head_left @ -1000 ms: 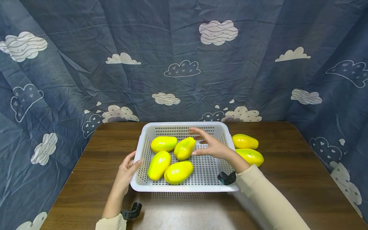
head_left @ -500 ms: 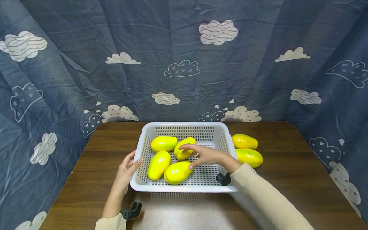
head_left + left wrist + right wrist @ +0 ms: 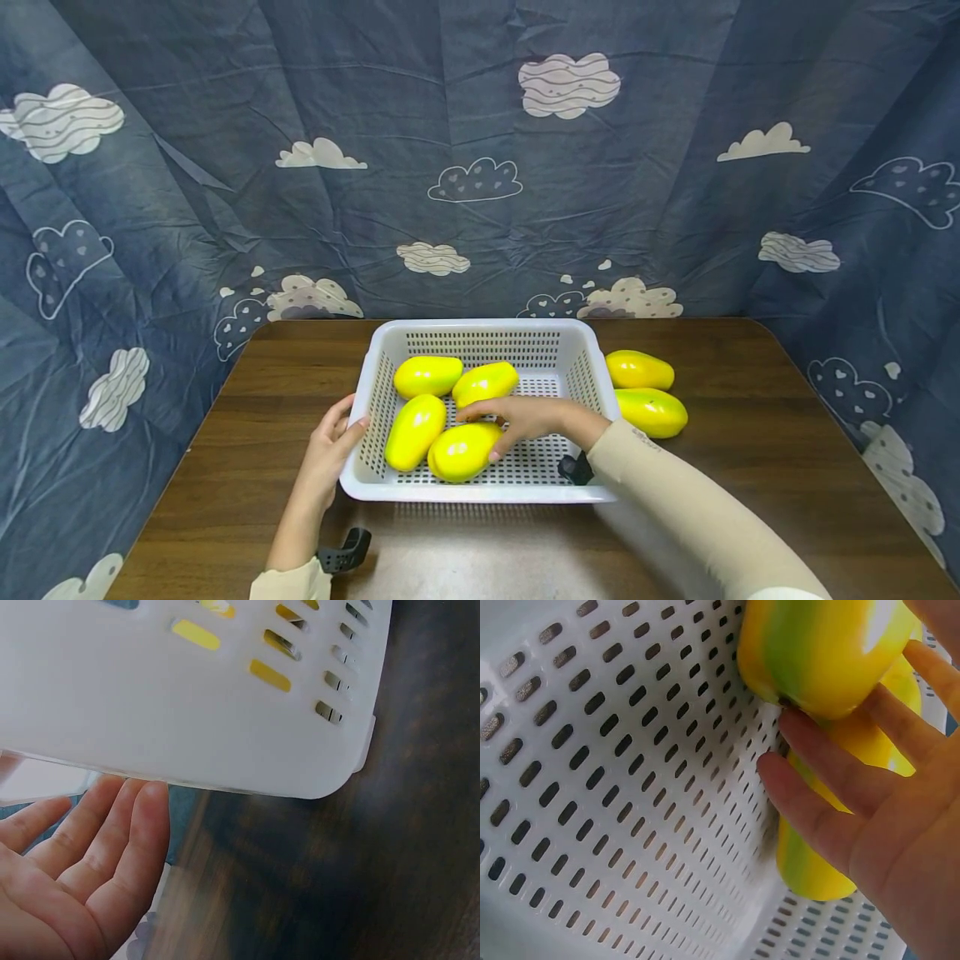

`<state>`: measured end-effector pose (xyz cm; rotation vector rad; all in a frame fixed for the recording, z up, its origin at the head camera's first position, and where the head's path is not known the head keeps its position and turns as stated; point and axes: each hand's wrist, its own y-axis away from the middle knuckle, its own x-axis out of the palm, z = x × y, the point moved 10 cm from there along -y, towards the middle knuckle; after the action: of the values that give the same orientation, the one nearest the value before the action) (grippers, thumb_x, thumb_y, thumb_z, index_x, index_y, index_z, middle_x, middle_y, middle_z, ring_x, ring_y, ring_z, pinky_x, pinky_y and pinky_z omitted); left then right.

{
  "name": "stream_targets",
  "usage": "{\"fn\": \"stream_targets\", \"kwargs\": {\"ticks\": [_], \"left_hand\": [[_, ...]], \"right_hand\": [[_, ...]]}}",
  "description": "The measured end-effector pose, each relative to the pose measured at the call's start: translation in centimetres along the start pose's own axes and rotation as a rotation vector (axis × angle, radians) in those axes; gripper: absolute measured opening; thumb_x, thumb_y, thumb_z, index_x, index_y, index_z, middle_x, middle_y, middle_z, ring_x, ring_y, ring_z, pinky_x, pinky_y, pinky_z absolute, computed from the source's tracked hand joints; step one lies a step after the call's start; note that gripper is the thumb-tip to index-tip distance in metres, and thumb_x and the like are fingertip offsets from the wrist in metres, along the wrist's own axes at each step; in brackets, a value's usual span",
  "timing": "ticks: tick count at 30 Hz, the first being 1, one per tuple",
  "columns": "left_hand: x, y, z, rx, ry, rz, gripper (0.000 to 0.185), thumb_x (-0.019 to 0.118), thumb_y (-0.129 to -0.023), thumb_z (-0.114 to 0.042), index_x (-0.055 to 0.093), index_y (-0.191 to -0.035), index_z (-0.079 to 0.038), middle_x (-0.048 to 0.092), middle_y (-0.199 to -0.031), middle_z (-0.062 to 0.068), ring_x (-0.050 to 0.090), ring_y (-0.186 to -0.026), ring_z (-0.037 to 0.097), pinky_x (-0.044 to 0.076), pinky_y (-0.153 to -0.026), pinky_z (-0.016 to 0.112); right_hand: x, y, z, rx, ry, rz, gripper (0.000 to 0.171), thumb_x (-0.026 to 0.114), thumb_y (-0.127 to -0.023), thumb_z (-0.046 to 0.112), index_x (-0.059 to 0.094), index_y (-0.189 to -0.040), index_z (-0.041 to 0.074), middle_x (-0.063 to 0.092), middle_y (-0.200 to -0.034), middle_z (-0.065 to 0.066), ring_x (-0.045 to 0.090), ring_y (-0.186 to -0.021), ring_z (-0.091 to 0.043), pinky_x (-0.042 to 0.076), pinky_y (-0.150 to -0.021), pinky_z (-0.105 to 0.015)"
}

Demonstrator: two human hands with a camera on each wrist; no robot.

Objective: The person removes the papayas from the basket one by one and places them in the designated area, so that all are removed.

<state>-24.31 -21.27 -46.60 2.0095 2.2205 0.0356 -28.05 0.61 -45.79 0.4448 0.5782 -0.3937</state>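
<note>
hands at a basket of yellow fruit

a white perforated basket (image 3: 480, 493) sits mid-table on a dark wooden table (image 3: 750, 467). the left hand (image 3: 333, 446) rests against the basket's near-left corner, fingers straight and relaxed, gripping nothing; this contact likely steadies the basket. the right hand (image 3: 525, 417) reaches over the near-right wall and lies on the nearest fruit (image 3: 461, 450), fingers laid loosely over its right end, touching rather than clasping, as the right wrist view shows. three more fruits (image 3: 427, 375) lie in the basket's left half, crowded side by side. two further fruits (image 3: 648, 410) lie on the table just right of the basket. a cloud-patterned blue cloth (image 3: 480, 167) hangs behind.
</note>
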Motion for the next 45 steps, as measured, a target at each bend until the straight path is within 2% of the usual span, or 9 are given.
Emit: {"fn": "stream_targets", "kwargs": {"ticks": [12,17,23,31,39,45], "left_hand": [[0.0,0.0,0.2,-0.008,0.009,0.003,0.049,0.055,-0.090,-0.019,0.035,-0.134,-0.011,0.052,-0.118,0.025,0.059,-0.094,0.034,0.053,-0.069,0.039],[0.1,-0.1,0.2,-0.011,0.011,0.004,0.050,0.055,-0.090,-0.018,0.034,-0.134,-0.012,0.051,-0.118,0.025,0.059,-0.095,0.034,0.052,-0.069,0.039],[0.1,0.0,0.0,-0.002,0.000,0.002,0.049,0.055,-0.090,-0.018,0.035,-0.134,-0.011,0.052,-0.117,0.026,0.060,-0.092,0.033,0.053,-0.068,0.038],[0.0,-0.1,0.2,0.000,-0.003,-0.003,0.049,0.055,-0.090,-0.018,0.036,-0.134,-0.011,0.052,-0.117,0.025,0.061,-0.091,0.033,0.053,-0.068,0.039],[0.0,-0.1,0.3,-0.007,0.007,0.001,0.048,0.055,-0.090,-0.017,0.036,-0.134,-0.012,0.052,-0.118,0.025,0.061,-0.091,0.032,0.053,-0.068,0.040],[-0.1,-0.2,0.4,-0.012,0.009,-0.005,0.048,0.055,-0.090,-0.017,0.037,-0.133,-0.014,0.052,-0.118,0.024,0.061,-0.091,0.032,0.053,-0.068,0.040]], "right_hand": [[0.8,-0.5,-0.2,0.038,0.100,0.038,0.068,0.073,-0.074,0.021,0.041,-0.134,0.024,0.039,-0.135,0.003,0.033,-0.124,-0.016,0.025,-0.103,-0.038],[0.9,-0.8,-0.1,0.037,0.090,0.039,0.066,0.074,-0.073,0.020,0.043,-0.131,0.026,0.044,-0.129,0.005,0.037,-0.120,-0.016,0.028,-0.101,-0.038],[0.6,-0.7,-0.7,0.071,0.085,0.034,0.064,0.072,-0.075,0.022,0.043,-0.131,0.029,0.041,-0.132,0.006,0.036,-0.121,-0.015,0.027,-0.102,-0.038],[0.2,-0.4,-0.5,0.063,0.037,0.024,0.064,0.073,-0.074,0.023,0.045,-0.131,0.028,0.042,-0.130,0.006,0.037,-0.120,-0.016,0.027,-0.102,-0.039],[-0.6,0.2,0.5,-0.019,-0.042,-0.017,0.066,0.073,-0.073,0.019,0.045,-0.132,0.017,0.043,-0.131,0.004,0.039,-0.119,-0.018,0.032,-0.098,-0.043],[-1.5,0.6,1.0,-0.070,-0.115,-0.067,0.067,0.073,-0.074,0.020,0.043,-0.133,0.014,0.042,-0.134,0.004,0.040,-0.116,-0.017,0.034,-0.096,-0.042]]}}
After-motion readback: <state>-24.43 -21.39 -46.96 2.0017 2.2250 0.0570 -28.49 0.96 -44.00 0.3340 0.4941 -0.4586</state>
